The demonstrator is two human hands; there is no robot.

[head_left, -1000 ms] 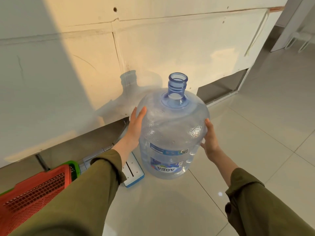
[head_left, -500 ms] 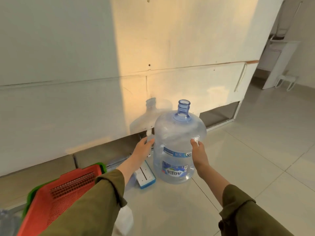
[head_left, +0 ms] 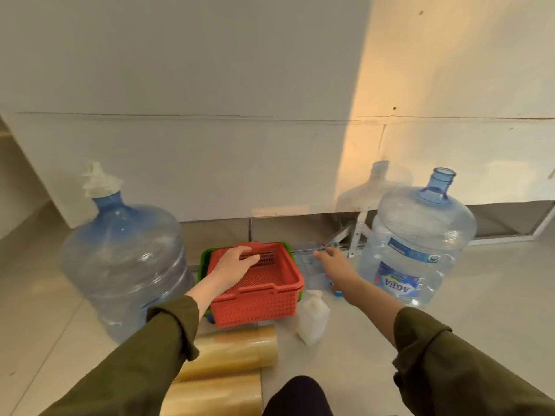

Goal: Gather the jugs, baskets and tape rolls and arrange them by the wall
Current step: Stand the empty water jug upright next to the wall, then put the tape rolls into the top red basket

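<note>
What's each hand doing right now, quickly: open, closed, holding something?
Left hand: on the red basket at its far rim, fingers bent; a grip cannot be told.
Right hand: open, stretched forward, holding nothing.
</note>
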